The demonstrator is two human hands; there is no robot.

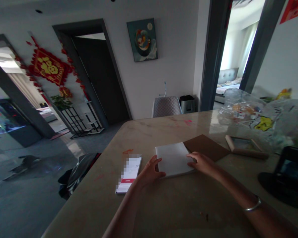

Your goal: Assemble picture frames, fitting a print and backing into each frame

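A white rectangular sheet or thin stack of paper (175, 160) lies on the marble-look table (129, 211) in front of me. My left hand (151, 170) is at its left edge, thumb by the near corner and fingers curved along the side. My right hand (198, 162) grips the right edge with bent fingers. How far the fingers reach under the paper is hidden. A brown flat board or card (207, 147) lies just behind and to the right, partly behind the paper. Beside it rests a light wooden frame (245, 147).
Left of my left hand lies a phone (130, 173) with its screen lit. A dark device on a round stand (285, 178) is at the right. Clear plastic bags (253, 112) fill the far right. A quilted chair (167, 106) stands beyond the far edge.
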